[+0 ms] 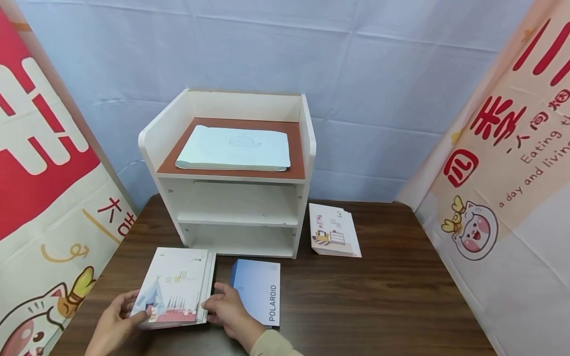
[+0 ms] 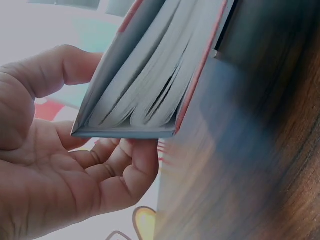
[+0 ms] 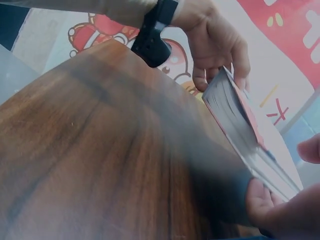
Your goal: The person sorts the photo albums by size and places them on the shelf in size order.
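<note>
A white hardcover book with a tent picture on its cover is held tilted above the table, between both hands. My left hand grips its left side, thumb on the cover and fingers curled against the spine in the left wrist view. My right hand holds the right edge, its fingertips under the book in the right wrist view. More cover edges show along that side; whether a second book lies beneath I cannot tell. Beside my right hand lies a blue and white POLAROID book, partly covered by it.
A white shelf unit stands at the back of the dark wood table. On its brown top lies a pale, flat packet with a whale drawing. Right of the shelf is a stack of white illustrated books. Printed cloths hang at both sides.
</note>
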{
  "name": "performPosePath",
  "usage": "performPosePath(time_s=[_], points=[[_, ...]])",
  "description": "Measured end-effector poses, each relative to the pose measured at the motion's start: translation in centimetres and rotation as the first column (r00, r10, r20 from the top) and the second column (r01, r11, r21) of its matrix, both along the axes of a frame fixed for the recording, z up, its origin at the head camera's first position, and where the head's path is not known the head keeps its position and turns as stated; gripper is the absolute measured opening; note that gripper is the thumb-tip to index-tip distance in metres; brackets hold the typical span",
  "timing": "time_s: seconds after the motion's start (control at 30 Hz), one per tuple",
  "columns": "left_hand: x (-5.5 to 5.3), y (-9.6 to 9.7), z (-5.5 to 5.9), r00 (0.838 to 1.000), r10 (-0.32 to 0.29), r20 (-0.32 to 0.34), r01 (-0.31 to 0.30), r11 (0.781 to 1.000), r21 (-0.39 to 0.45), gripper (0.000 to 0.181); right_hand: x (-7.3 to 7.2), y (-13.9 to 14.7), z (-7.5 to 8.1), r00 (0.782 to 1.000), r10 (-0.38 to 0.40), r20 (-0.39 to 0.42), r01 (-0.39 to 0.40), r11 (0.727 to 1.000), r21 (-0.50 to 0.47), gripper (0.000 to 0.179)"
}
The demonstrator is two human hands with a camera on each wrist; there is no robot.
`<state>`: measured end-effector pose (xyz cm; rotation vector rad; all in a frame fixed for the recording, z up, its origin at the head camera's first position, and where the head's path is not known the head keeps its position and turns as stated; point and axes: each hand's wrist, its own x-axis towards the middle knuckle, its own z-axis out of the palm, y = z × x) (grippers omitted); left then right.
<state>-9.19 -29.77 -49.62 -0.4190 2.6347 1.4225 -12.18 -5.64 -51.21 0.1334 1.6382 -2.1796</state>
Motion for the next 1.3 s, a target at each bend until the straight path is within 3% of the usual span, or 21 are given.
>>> performPosePath(time_s=[0.3,0.63,0.87,1.0,1.2,1.3], points=[[0.4,0.8,0.7,0.999,0.006,-0.038,-0.005,0.999,0.034,0.070,-0.4,0.8,0.0,0.999,0.024,0.028,-0.023,0.999,-0.038,0.052],[0.8,1.7,1.3,0.998,0.032,-0.051,-0.029,0.998,0.053,0.071,-0.4,1.1,0.6,1.000,0.005,0.017,-0.004,0.998,-0.064,0.052],[1.4,2.6,1.2,0.994,0.110,0.019,-0.112,0.979,0.171,0.077,0.1,0.9,0.8,0.999,0.025,0.040,-0.021,0.995,-0.098,0.067],[1.6,3.1,0.9,0.987,0.145,-0.072,-0.126,0.967,0.220,0.069,0.4,0.9,0.9,0.999,0.022,0.045,-0.018,0.995,-0.102,0.072],[1.8,3.6,0.7,0.968,0.138,-0.210,-0.074,0.955,0.287,0.058,0.6,1.5,1.3,1.000,-0.004,0.028,0.007,0.992,-0.128,0.076],[2.1,3.9,0.5,0.963,0.146,-0.226,-0.045,0.917,0.397,0.052,0.6,1.9,1.5,1.000,-0.006,0.018,0.008,0.988,-0.154,0.076]])
